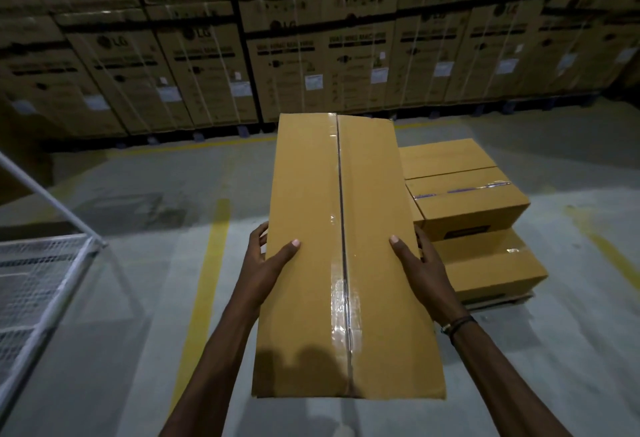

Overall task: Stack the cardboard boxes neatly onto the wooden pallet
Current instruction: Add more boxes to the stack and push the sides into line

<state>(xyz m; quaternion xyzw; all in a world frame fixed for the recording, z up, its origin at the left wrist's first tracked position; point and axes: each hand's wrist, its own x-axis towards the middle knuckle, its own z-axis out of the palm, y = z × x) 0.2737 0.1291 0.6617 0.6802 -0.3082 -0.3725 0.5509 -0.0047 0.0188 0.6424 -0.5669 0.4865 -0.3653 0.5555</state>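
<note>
Carrying: one long cardboard box [311, 263], taped along its top seam, held lengthwise in the air above the grey floor [138, 332], not yet on the stack.

Hands: left hand [268, 263] grips the box's left edge, thumb flat on the top face, fingers wrapped round the side. Right hand [420, 263] grips the right edge in the same way, thumb on top; a dark wristband [457, 324] sits on that wrist. Fingers under the box are hidden.

Pallet: wooden pallet [498, 300], only a pale sliver showing beneath the stack, just to the right of the carried box.

Already stacked, as counted: three boxes plainly visible. Lower box [495, 267] on the pallet; upper box [471, 201] on it; back box [446, 156] behind. The carried box hides the stack's left part, so more may be there.

Progress, judged: partway. At least three placed, one in hand still to set down; how many remain elsewhere cannot be told.

Surroundings: one wall of large printed cartons [311, 56] on their own pallets; one white wire cage [34, 281] at left; yellow floor line [204, 281].
</note>
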